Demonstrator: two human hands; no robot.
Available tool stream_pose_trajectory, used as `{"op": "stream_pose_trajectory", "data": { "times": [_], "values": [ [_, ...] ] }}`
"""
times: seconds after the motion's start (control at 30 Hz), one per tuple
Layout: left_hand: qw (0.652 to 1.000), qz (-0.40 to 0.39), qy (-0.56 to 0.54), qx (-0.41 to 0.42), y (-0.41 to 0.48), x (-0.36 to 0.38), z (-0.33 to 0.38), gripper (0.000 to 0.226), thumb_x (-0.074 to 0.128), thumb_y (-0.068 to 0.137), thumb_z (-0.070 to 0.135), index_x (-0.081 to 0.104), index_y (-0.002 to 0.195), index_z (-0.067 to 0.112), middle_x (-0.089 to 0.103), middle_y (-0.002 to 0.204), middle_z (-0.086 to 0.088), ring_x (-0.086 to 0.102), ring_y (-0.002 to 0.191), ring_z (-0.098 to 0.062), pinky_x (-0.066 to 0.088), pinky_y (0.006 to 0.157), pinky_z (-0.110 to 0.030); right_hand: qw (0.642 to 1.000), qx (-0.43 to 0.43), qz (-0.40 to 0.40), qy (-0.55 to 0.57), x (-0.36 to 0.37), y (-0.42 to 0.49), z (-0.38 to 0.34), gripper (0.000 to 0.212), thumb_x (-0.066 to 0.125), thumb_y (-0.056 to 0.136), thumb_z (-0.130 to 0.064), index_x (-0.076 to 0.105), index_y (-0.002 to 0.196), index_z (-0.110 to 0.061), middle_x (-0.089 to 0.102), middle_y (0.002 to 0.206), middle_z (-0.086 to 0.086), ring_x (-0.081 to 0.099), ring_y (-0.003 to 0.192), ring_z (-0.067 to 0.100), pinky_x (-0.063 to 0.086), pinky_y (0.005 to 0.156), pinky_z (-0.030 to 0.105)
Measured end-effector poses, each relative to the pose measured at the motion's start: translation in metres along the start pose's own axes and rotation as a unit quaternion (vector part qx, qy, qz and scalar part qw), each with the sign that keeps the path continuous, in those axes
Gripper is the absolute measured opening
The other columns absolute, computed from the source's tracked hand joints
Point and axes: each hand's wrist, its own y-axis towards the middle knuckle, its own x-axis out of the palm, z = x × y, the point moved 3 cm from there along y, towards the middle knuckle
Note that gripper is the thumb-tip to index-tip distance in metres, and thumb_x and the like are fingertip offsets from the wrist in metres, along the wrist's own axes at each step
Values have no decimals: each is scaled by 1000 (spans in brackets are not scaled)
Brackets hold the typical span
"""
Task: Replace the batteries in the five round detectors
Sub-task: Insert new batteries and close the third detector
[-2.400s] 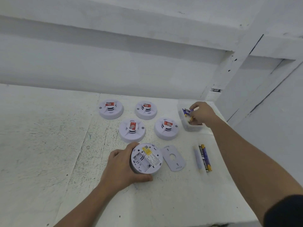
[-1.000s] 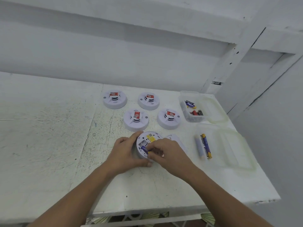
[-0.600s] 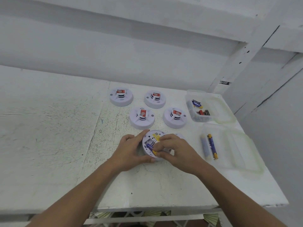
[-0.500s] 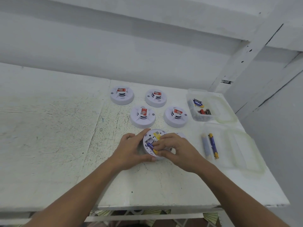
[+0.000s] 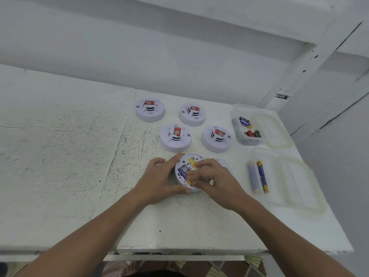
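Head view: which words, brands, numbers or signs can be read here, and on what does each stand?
No text reads clearly.
Red stickers on the four closed detectors: print and code squares, too blurred.
Dark battery in the clear box: white print, too blurred.
Open detector: yellow label and code square, unreadable.
Purple battery in it: print too small.

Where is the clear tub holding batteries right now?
Head view, far right of the table: the clear tub sits just right of the nearest upright detector, beyond the two loose batteries.
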Motion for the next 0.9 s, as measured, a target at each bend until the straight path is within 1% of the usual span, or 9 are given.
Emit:
{"op": "stream_pose_trajectory", "data": {
  "times": [0.17, 0.27, 0.37, 0.5, 0.6, 0.67, 0.77, 0.8, 0.9],
  "values": [
    [1000, 3, 1, -3, 0, 0, 0, 81, 54, 47, 83, 15, 117, 68, 40, 103, 48, 25, 112, -11, 24, 92, -17, 1000, 4, -4, 2, 1, 1, 3, 17, 69, 85, -18, 75, 100, -25, 66, 112, -8, 45, 116, -5, 45, 93, 20],
    [1000, 4, 2, -3, 1, 1, 0, 80, 54, 48, 83, 17, 117, 67, 39, 104, 48, 25, 111, -11, 23, 90, -12, 1000, 3, -1, 8, 0, 0, 3, 17, 69, 85, -17, 75, 100, -24, 67, 112, -9, 44, 117, -6, 45, 92, 20],
    [1000, 8, 2, 2, 0, 1, -2, 81, 53, 45, 88, 14, 115, 72, 41, 104, 49, 25, 108, -8, 22, 91, -6, 1000, -11, 7, 15, 1, -2, 3, 17, 69, 85, -17, 75, 101, -21, 68, 108, -15, 43, 118, -5, 44, 91, 15],
    [1000, 10, -2, 13, 2, 3, -4, 83, 48, 49, 93, 16, 122, 68, 47, 105, 46, 28, 108, -3, 18, 97, -8, 999, -42, 16, 14, 4, -4, 1, 18, 64, 86, -17, 74, 100, -19, 64, 106, -26, 42, 120, -4, 37, 91, 6],
    [1000, 6, 6, 4, 3, 4, -5, 86, 54, 52, 85, 19, 126, 61, 47, 109, 42, 28, 111, -8, 21, 100, -15, 998, -59, 7, -15, 4, -4, 2, 22, 62, 85, -19, 75, 102, -20, 63, 109, -27, 41, 120, -4, 38, 94, 11],
    [1000, 9, 7, 3, 2, 4, -7, 85, 56, 52, 84, 20, 126, 63, 48, 110, 41, 28, 112, -11, 21, 96, -12, 998, -54, 14, -15, 3, -5, 0, 22, 61, 84, -21, 75, 101, -21, 64, 108, -26, 41, 118, -6, 39, 95, 16],
    [1000, 10, -1, -3, 2, 4, -8, 84, 57, 50, 84, 23, 124, 64, 50, 108, 40, 28, 111, -5, 21, 94, -9, 998, -57, 18, -37, 0, -3, -7, 24, 59, 82, -26, 76, 98, -23, 70, 105, -21, 45, 113, -8, 40, 96, 23],
    [1000, 10, -2, -6, 2, 5, -8, 84, 58, 50, 84, 24, 124, 64, 51, 108, 40, 29, 112, -3, 21, 94, -9, 997, -59, 13, -44, -2, -2, -9, 23, 60, 81, -25, 76, 97, -23, 71, 102, -18, 48, 109, -5, 41, 94, 25],
    [1000, 12, 5, -5, 4, 6, -11, 89, 61, 51, 83, 26, 129, 61, 55, 109, 38, 36, 113, -12, 24, 95, -14, 998, -32, -25, -55, -12, 9, -20, 18, 63, 83, -21, 77, 93, -24, 70, 93, -14, 55, 98, 5, 48, 85, 29]
  ]
}}
